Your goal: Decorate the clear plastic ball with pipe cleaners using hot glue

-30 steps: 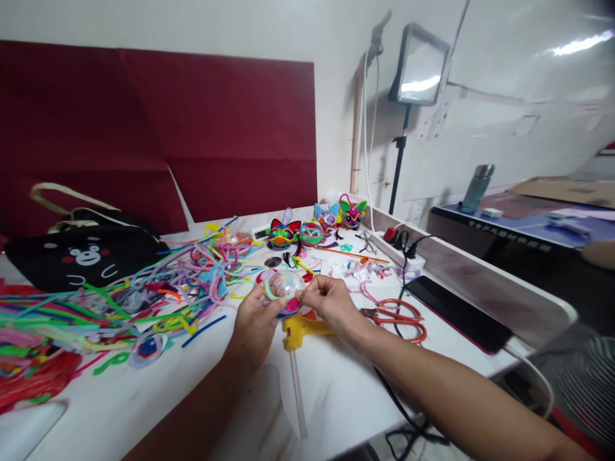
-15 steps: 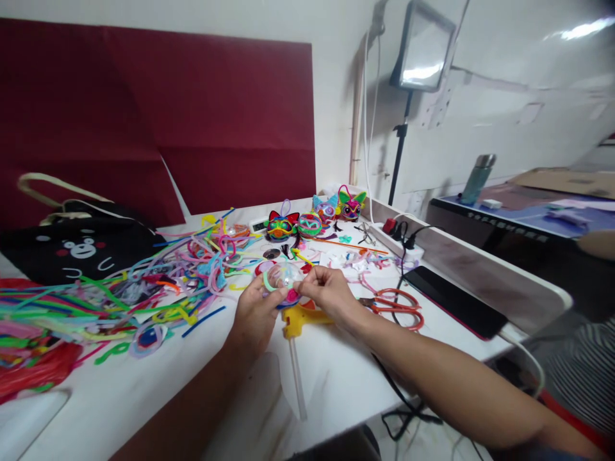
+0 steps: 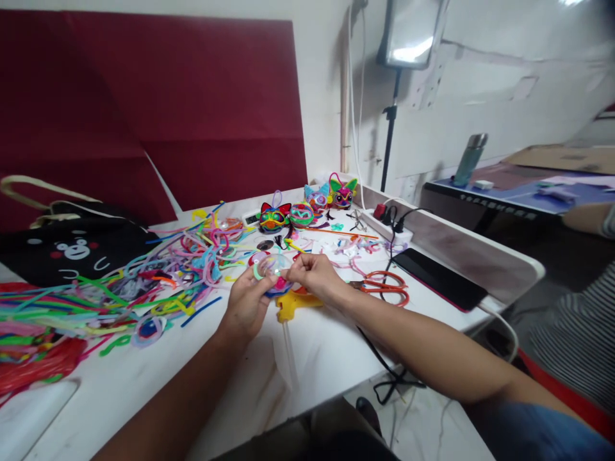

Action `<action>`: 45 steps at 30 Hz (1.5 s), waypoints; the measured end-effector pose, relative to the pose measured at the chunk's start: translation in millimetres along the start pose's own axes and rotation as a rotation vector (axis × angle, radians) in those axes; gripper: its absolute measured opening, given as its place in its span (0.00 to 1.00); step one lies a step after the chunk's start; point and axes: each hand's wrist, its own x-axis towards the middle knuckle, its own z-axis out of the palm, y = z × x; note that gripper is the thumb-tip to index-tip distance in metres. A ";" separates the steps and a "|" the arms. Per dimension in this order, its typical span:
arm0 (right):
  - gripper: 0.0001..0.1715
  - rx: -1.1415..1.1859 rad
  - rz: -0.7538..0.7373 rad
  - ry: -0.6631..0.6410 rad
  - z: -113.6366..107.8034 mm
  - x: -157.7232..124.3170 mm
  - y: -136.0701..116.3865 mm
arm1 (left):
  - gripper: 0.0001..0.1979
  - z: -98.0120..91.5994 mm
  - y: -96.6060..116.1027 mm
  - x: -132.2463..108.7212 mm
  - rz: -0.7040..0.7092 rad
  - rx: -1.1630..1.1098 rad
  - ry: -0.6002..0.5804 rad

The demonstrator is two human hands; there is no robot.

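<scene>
Your left hand (image 3: 246, 307) holds a clear ball (image 3: 275, 262); your right hand (image 3: 316, 276) touches its edge. A yellow glue gun (image 3: 288, 306) lies near them, orange-handled scissors (image 3: 366, 285) lie farther right, and 4 colourful ornaments (image 3: 273, 221) stand behind.

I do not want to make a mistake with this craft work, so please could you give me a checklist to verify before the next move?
1. Left hand holds the clear plastic piece: ok.
2. Right hand is at the piece: ok.
3. Right hand's grip on something: cannot tell, the fingertips are too small to read.
4. Yellow glue gun is well away from both hands: not ok, it lies close beneath them.
5. Glue gun's heat: cannot tell.
6. Scissors are out of the hands: ok, they lie beyond the right wrist.
</scene>
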 end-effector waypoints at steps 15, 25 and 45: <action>0.10 0.056 -0.062 -0.105 -25.9 21.9 -8.3 | 0.11 -4.4 22.0 13.1 -0.133 -0.133 0.252; 0.13 -0.270 -0.252 -0.138 -27.2 19.2 4.8 | 0.12 -14.4 23.1 19.6 -0.145 -0.185 0.282; 0.13 -0.851 -0.640 -0.025 -20.9 2.4 28.3 | 0.16 -19.5 13.2 11.1 0.186 -0.102 0.158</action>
